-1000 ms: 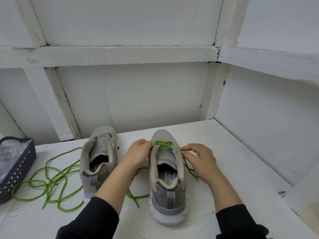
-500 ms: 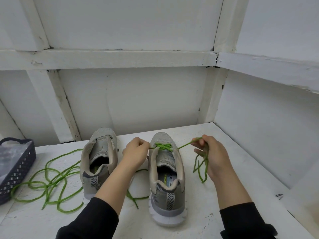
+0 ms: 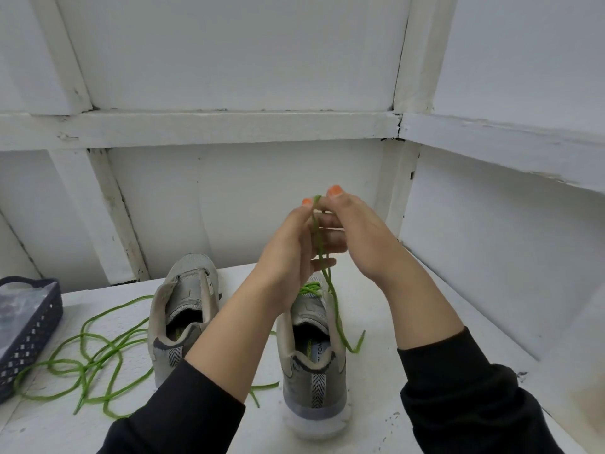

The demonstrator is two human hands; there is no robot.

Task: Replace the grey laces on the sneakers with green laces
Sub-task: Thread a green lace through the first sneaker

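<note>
Two grey sneakers stand heel-toward-me on the white table. The right sneaker (image 3: 312,365) has a green lace (image 3: 330,290) threaded through its front eyelets. Both my hands are raised above its toe, close together. My left hand (image 3: 288,253) and my right hand (image 3: 357,237) pinch the lace's strands at the fingertips, and the strands hang down to the shoe, one loose end trailing on the table at its right. The left sneaker (image 3: 183,316) has no lace in it. A second green lace (image 3: 88,358) lies tangled on the table at the left.
A dark blue plastic basket (image 3: 29,335) sits at the table's left edge. White framed walls close in at the back and on the right. The table surface (image 3: 425,322) stretches to the right of the sneakers.
Both hands rose from the right sneaker's eyelets and came together, pulling the green lace's strands up. The camera view tilted slightly.
</note>
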